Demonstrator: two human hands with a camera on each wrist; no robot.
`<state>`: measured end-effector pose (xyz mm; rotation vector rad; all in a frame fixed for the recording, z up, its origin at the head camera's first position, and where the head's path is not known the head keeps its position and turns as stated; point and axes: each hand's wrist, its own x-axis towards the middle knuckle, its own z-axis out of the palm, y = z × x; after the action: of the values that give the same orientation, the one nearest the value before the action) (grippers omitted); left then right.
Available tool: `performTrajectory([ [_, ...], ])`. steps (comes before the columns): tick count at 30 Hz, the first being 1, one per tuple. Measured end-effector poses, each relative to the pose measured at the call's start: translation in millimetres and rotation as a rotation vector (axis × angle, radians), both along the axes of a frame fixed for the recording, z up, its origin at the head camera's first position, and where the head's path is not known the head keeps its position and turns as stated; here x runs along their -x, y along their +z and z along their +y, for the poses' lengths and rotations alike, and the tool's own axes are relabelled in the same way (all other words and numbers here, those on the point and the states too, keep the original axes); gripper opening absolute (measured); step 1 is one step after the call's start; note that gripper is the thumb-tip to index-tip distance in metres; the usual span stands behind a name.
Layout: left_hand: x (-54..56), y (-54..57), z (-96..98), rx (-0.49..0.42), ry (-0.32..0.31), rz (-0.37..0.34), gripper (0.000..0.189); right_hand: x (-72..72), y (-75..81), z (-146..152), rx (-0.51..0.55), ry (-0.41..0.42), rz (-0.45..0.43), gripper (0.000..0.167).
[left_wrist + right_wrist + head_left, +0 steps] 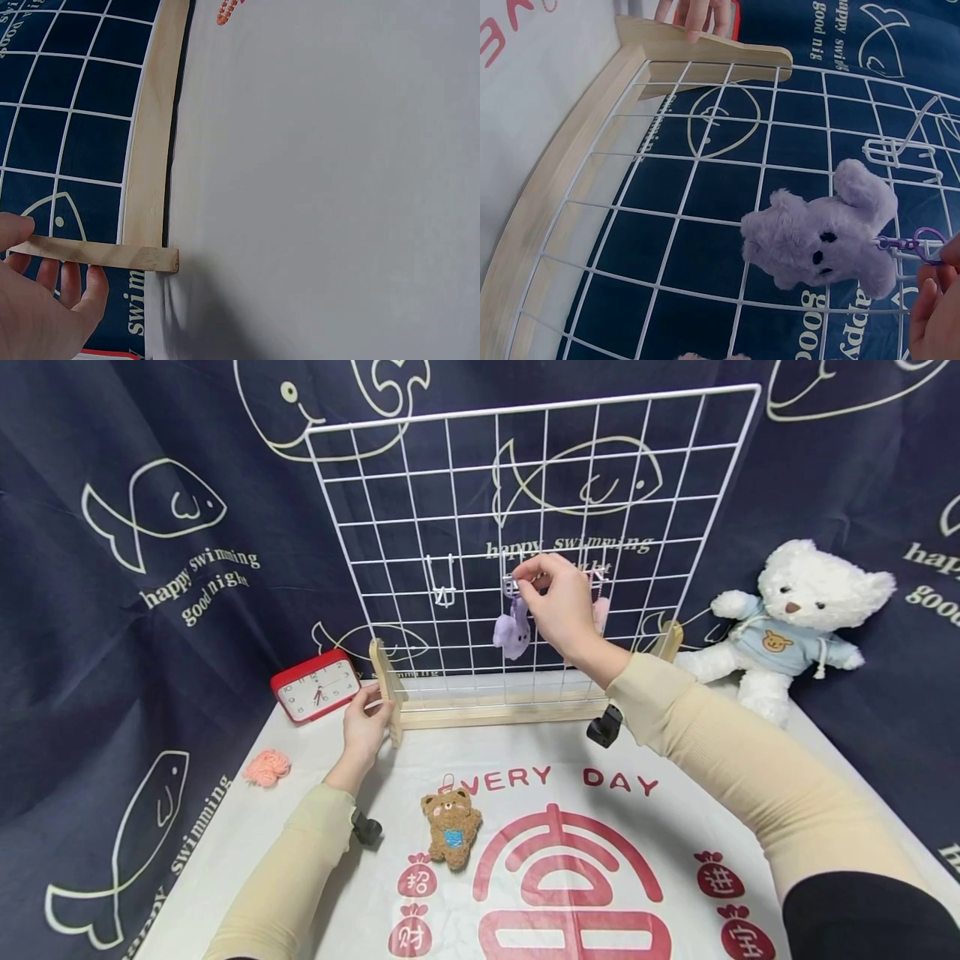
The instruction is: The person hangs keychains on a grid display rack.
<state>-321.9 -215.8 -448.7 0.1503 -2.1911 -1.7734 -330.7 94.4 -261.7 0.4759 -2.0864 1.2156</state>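
A white wire grid (472, 510) stands upright on a wooden base. My right hand (558, 610) is raised at its middle, with thumb and fingertips pinching the purple ring (916, 244) of a fluffy purple plush rabbit keychain (817, 236). The plush hangs against the grid beside a white hook; whether the ring sits on that hook is partly hidden by my fingers. Low at the left, my left hand (366, 727) grips the wooden side support (112, 255), thumb on one face and fingers on the other.
An unoccupied white hook (444, 595) hangs left of the purple plush; a pink plush (601, 614) hangs to its right. On the table lie a brown bear keychain (452, 828) and a coral beaded bundle (267, 767). A red clock (317, 687) and a white teddy bear (795, 618) flank the grid.
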Motion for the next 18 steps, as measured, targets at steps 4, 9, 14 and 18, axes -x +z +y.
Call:
performTrajectory([
  [4, 0.1, 0.0, -0.1, 0.003, -0.001, 0.0, 0.04, 1.1, -0.6, -1, -0.008, -0.008, 0.021, 0.01],
  [9, 2.0, -0.7, -1.0, -0.003, -0.009, 0.004, 0.04, 1.1, -1.7, 0, -0.002, -0.001, 0.036, 0.009],
  [14, 2.2, -1.5, -1.6, -0.009, -0.007, 0.006, 0.039, -2.6, -6.2, 1, 0.041, 0.039, 0.032, 0.014],
  [18, 2.4, -2.4, -2.2, -0.005, -0.005, 0.011, 0.039, -9.2, -9.4, 0, 0.076, 0.052, 0.02, 0.018],
])
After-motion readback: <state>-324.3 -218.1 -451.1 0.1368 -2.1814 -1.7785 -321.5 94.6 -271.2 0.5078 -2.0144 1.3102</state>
